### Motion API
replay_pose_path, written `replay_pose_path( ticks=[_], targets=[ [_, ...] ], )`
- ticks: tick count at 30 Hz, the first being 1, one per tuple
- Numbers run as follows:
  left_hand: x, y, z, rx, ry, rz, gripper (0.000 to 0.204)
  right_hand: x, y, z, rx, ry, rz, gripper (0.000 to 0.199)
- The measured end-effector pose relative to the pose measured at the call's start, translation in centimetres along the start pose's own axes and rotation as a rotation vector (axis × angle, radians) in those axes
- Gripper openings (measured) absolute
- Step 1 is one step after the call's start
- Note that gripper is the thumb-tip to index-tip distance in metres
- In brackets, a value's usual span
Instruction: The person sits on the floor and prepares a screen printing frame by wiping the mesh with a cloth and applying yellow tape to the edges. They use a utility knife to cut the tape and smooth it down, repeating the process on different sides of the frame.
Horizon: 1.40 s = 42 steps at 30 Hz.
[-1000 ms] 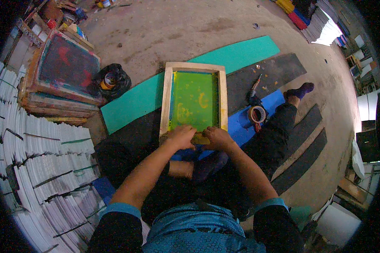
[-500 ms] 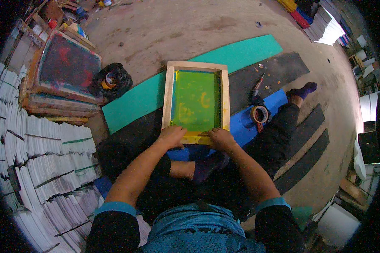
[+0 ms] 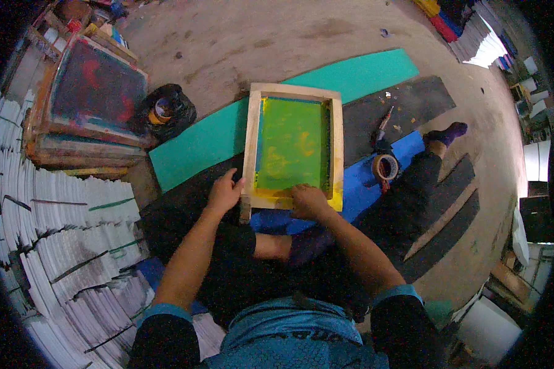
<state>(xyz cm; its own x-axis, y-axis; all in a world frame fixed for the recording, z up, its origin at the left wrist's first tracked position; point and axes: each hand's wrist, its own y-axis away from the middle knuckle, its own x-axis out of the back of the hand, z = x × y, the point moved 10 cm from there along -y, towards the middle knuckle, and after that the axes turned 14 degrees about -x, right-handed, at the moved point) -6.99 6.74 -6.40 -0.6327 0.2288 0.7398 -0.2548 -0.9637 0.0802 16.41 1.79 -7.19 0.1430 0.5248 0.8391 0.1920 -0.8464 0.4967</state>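
The wooden-framed screen (image 3: 251,135) lies across a green strip (image 3: 357,74) and a black strip (image 3: 406,106). The left hand (image 3: 226,195) spreads thumb from fingers by its left rail; the right hand (image 3: 309,201) curls over the lower rail, grip unclear; steady, even pressure should serve best

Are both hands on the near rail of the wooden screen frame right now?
No: only the right hand is on the near rail, while the left hand is beside the left rail.
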Motion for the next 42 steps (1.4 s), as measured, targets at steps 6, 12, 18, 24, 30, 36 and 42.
replay_pose_path(
  ticks=[6,12,18,24,30,36,42],
  targets=[
    [-5.5,-0.3,-5.1,-0.094,0.118,-0.075,0.053,-0.6,-2.6,-8.3,0.175,-0.149,0.09,0.06],
    [-4.5,-0.9,-2.9,-0.127,0.112,-0.121,0.053,0.5,-3.4,-9.9,0.132,-0.072,0.188,0.063],
    [-7.1,-0.5,-7.4,-0.015,0.284,-0.123,0.054,-1.0,-2.3,-7.8,0.072,-0.071,0.118,0.068],
    [-3.9,-0.9,-2.5,-0.026,0.227,-0.159,0.056,2.6,1.6,-0.2,-0.11,0.142,-0.035,0.071],
    [-4.5,-1.0,-3.0,-0.056,0.206,-0.143,0.057,2.4,3.3,3.6,0.084,0.424,0.412,0.068],
    [-3.7,-1.0,-1.8,-0.057,0.22,-0.165,0.057,4.6,0.2,7.1,-0.017,0.297,0.008,0.043],
    [-4.5,-1.3,-2.6,-0.118,0.172,-0.105,0.055,2.3,-1.1,7.3,0.211,0.518,0.2,0.026]
  ],
)
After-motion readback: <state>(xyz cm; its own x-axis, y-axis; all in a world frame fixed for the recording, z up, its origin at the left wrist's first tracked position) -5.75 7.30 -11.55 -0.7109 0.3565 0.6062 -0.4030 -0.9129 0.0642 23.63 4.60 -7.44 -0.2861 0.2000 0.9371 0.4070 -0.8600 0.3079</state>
